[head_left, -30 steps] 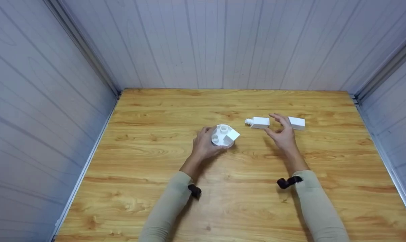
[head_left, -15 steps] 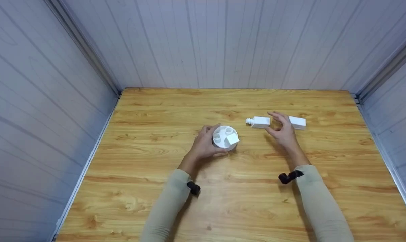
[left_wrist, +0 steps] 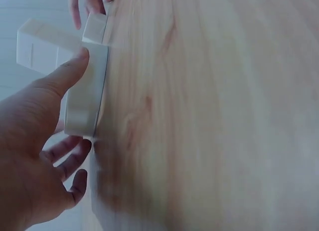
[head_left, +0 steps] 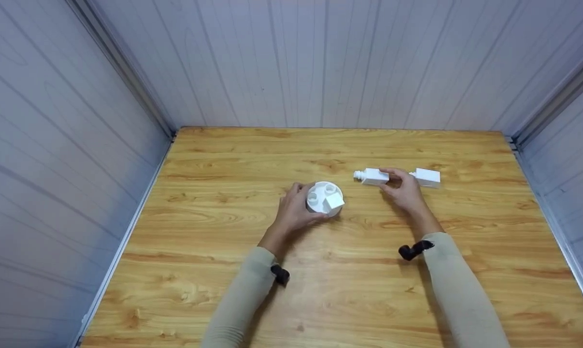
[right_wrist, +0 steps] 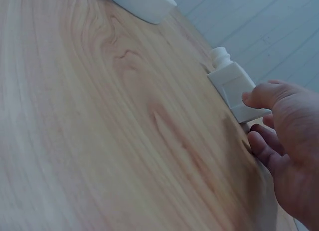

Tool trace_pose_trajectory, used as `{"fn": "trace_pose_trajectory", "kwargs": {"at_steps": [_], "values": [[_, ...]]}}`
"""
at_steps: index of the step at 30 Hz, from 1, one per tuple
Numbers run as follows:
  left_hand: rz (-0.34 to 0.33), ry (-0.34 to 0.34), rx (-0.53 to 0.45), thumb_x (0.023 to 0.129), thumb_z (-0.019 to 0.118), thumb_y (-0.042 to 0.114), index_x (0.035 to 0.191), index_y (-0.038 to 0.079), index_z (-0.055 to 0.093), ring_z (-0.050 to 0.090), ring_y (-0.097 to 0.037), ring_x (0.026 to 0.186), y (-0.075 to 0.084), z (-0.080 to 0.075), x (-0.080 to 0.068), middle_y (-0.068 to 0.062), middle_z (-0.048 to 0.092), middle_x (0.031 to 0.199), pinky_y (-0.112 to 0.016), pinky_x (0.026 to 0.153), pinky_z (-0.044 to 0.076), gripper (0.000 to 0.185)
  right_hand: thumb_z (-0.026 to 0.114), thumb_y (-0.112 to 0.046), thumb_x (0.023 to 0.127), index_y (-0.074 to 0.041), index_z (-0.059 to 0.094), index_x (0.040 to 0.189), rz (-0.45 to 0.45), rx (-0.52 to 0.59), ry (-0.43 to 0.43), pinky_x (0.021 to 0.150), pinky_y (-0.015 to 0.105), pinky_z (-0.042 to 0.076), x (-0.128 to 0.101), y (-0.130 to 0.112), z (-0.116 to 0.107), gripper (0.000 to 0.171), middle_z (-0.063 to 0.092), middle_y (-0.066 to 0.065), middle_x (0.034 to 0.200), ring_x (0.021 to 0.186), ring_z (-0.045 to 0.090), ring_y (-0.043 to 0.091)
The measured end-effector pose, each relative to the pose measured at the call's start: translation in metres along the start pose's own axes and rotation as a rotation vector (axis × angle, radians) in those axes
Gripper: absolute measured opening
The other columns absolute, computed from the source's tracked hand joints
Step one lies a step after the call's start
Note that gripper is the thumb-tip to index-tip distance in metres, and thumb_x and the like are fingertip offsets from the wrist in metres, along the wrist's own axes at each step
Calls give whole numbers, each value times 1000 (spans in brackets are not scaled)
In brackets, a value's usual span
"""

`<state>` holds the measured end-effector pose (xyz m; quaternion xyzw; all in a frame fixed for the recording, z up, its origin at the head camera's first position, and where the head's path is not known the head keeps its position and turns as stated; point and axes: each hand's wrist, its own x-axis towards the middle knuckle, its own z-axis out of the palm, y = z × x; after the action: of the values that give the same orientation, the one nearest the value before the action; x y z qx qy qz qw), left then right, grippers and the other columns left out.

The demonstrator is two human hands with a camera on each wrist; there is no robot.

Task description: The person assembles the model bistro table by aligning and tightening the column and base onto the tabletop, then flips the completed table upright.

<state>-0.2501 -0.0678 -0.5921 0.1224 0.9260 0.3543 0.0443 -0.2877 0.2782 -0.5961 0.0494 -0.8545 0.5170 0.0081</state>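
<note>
My left hand (head_left: 293, 210) grips the side of a shallow round white base (head_left: 321, 194), its thumb at the near rim and its fingers round the far side. Two round sockets show on the base, and a white square leg (head_left: 334, 200) stands up from it. To the right, my right hand (head_left: 407, 193) pinches the plain end of a second white square leg (head_left: 374, 176) between thumb and finger. That leg lies on its side with its threaded end (right_wrist: 219, 57) pointing left, toward the base.
Just right of my right hand lies another white square leg (head_left: 427, 177), its threaded end partly behind the hand. The wooden table (head_left: 223, 280) is bounded by pale panel walls (head_left: 291, 63) at the back and sides.
My right thumb and finger have closed onto the plain end of the lying leg. The left hand has lowered the base slightly and levelled it, still holding it.
</note>
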Motion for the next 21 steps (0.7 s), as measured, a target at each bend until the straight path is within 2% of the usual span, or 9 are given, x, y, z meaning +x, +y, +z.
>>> {"fn": "trace_pose_trajectory", "kwargs": {"at_steps": [6,8,12,15,21], "values": [[116,-76,-110,80,104,39,167,17,55,59,-43,146,-31,4,16,-18,59,156,-63,124,44,103,71,-1,107,-1,76,141,13,-44,31,94,1,46,-2,3,1,34,73,26,147,135,69,40],[146,-99,-115,81,104,38,168,18,54,60,-44,146,-40,5,22,-18,58,157,-65,124,46,103,71,-1,107,-1,77,139,2,-54,44,93,1,46,-2,4,1,33,73,27,146,133,69,40],[146,-142,-99,83,102,43,171,22,50,58,-42,148,-50,7,30,-15,55,161,-63,126,45,105,72,1,106,1,78,137,-28,-44,72,94,1,46,-3,4,3,31,73,29,142,131,68,41],[128,-149,-94,84,101,45,172,23,50,57,-40,150,-47,5,27,-14,54,162,-62,126,43,104,73,1,106,1,79,136,-45,-34,88,94,0,47,-3,3,5,30,72,29,141,130,69,42],[115,-119,-85,85,99,43,171,18,50,58,-41,145,-23,-8,10,-17,54,158,-63,123,42,102,74,-1,106,0,79,136,-61,-42,117,98,0,46,-2,-1,4,30,70,26,141,130,70,39]]}}
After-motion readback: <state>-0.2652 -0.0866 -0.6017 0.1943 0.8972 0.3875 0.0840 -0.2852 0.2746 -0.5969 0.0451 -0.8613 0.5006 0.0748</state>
